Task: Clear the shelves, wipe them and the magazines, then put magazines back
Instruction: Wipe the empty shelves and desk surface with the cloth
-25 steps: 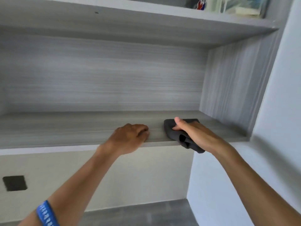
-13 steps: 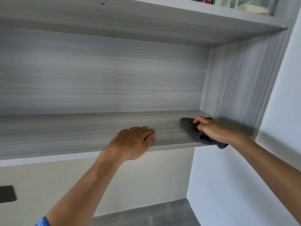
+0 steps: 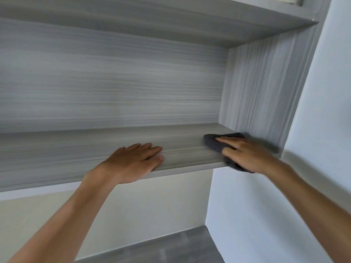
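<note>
Left hand (image 3: 135, 162): grip open, fingers flat on shelf (image 3: 76, 154) front edge. Right hand (image 3: 245, 154): fingers straight, pressing dark cloth (image 3: 214, 143) onto shelf at its right end, cloth under palm, overhanging front edge.

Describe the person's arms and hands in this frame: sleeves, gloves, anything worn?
Both forearms are bare right to the frame edge, with no sleeves in view. The left hand and right hand wear no gloves, and no rings or watch show. No wristband is visible on either arm in this frame. The right hand is slightly motion-blurred, so fine detail there is unclear.
</note>
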The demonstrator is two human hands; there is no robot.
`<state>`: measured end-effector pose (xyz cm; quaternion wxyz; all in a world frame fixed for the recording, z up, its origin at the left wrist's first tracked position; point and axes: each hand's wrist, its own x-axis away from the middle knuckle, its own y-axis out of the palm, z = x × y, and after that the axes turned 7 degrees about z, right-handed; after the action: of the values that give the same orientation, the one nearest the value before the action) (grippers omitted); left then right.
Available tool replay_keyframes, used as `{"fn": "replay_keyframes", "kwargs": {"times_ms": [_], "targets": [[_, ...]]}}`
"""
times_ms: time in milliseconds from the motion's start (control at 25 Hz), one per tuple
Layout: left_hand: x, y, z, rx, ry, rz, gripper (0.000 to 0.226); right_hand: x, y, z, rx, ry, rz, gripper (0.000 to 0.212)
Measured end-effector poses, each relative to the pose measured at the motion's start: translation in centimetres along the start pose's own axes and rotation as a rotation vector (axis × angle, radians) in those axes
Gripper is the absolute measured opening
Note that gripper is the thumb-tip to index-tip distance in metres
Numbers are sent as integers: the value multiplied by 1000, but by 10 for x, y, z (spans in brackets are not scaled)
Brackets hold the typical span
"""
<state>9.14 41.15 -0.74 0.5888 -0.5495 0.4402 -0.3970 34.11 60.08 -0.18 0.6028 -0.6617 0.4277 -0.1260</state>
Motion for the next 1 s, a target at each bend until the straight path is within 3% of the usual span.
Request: {"fn": "replay_keyframes", "kwargs": {"times_ms": [80, 160, 240, 360, 480, 600, 760, 800, 920, 960, 1000], "targets": [[-4, 1, 3, -33, -14, 12, 52, -11, -15, 28, 16, 156, -80, 50], [-8, 0, 5, -6, -69, -5, 52, -25, -13, 24, 80, 152, -105, 56], [-10, -2, 7, 83, -127, -3, 52, -34, 1, 0, 130, 64, -100, 58], [-6, -2, 11, 122, -186, 21, 53, -24, 18, -42, 58, -211, -76, 56], [-5, -2, 14, 81, -222, 10, 58, -8, 13, -38, -25, -353, -8, 54], [-3, -3, 14, 79, -237, -12, 71, -13, -2, 14, 95, -318, -51, 46], [-5, -1, 14, 128, -251, 57, 55, -20, -5, 43, 193, -145, 10, 50], [-4, -1, 14, 101, -242, 32, 60, -18, 0, 35, 161, -108, 48, 56], [-2, 0, 13, -42, -143, -17, 110, -1, 19, -11, 87, -204, 141, 86], [-1, -1, 13, -3, -149, 4, 104, 5, 26, -23, 98, -264, 159, 85], [0, -2, 15, 50, -157, 23, 81, 13, 30, -32, 78, -300, 183, 80]]}}
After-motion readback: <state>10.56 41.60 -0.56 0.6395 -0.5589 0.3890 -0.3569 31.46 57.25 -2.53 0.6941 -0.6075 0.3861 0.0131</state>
